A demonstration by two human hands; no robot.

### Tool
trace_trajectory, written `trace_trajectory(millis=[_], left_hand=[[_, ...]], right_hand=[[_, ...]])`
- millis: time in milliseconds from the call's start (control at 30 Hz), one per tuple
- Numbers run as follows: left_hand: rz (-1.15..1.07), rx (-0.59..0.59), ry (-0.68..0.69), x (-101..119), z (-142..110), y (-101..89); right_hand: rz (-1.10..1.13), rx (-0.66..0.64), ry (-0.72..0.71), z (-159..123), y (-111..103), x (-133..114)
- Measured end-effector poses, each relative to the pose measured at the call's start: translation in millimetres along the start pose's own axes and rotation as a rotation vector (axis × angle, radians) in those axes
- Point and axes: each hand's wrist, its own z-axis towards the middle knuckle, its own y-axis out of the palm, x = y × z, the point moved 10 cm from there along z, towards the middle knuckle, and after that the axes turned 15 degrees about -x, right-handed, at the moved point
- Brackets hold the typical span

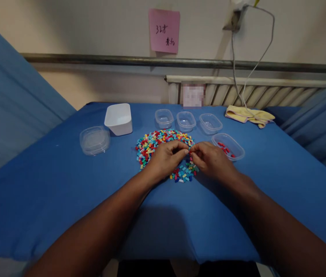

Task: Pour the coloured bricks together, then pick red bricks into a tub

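Observation:
A heap of small multicoloured plastic pieces lies on the blue cloth, in red, blue, yellow, white and green. Over its right part, my left hand has thumb and forefinger pinched together. My right hand is pinched too, its fingertips meeting those of the left. Whatever is between the fingertips is too small to make out, though a speck of red shows there. Just beyond my right hand, a clear plastic tub holds several red pieces.
Three clear tubs stand in a row behind the heap. To the left are a white plastic bin and stacked clear lids or tubs. A folded yellow cloth lies back right, with a white cable hanging down to it.

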Motion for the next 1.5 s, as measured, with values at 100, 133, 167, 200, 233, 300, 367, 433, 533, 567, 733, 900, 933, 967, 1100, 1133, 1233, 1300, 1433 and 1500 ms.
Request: trace_trajectory(millis=[100,133,167,200,233,300,367,433,533,567,733,900,933,967,1100,1133,1233,1300,1433,1500], left_hand=[[-0.159,0.013,-0.029,-6,-1,3.1],[-0.193,0.018,-0.036,-8,-2,3.6],[-0.226,0.022,-0.042,-9,-3,3.9],[-0.259,0.025,-0.046,-10,-3,4.1],[-0.291,0.026,-0.049,-11,-4,4.3],[-0.352,0.037,-0.043,-13,-6,3.7],[-0.390,0.055,-0.033,-14,-7,2.4],[-0.394,0.080,-0.018,-15,-8,0.2],[-0.362,0.105,0.022,-13,-9,-2.9],[-0.344,0.109,0.043,-11,-10,-3.8],[-0.242,0.149,0.122,-2,-15,-9.3],[-0.180,0.164,0.142,1,-18,-9.8],[-0.185,0.165,0.144,2,-18,-9.6],[-0.190,0.169,0.146,2,-18,-9.7],[-0.170,0.158,0.170,7,-19,-9.0],[-0.154,0.149,0.180,9,-19,-8.5],[-0.128,0.126,0.186,10,-18,-7.2],[-0.140,0.128,0.167,7,-18,-7.7],[-0.170,0.130,0.147,2,-18,-7.1],[-0.177,0.121,0.156,0,-18,-5.9]], right_hand=[[-0.043,0.020,-0.037,-1,-2,-8],[-0.050,0.028,-0.038,-1,-3,-9],[-0.057,0.039,-0.038,-2,-4,-10],[-0.068,0.051,-0.038,-3,-5,-11],[-0.081,0.066,-0.041,-3,-6,-13],[-0.106,0.095,-0.054,-5,-8,-17],[-0.114,0.122,-0.071,-6,-10,-21],[-0.102,0.149,-0.094,-7,-12,-24],[-0.073,0.185,-0.123,-9,-15,-29],[-0.062,0.192,-0.129,-9,-15,-30],[-0.001,0.260,-0.182,-13,-20,-32],[0.005,0.267,-0.182,-13,-21,-32],[0.004,0.266,-0.179,-13,-21,-32],[0.002,0.267,-0.177,-13,-21,-32],[0.009,0.271,-0.175,-13,-21,-34],[0.013,0.269,-0.178,-13,-21,-34],[0.019,0.261,-0.188,-13,-21,-36],[0.023,0.267,-0.185,-14,-22,-35],[0.021,0.277,-0.169,-14,-23,-33],[0.011,0.275,-0.163,-14,-23,-33]])
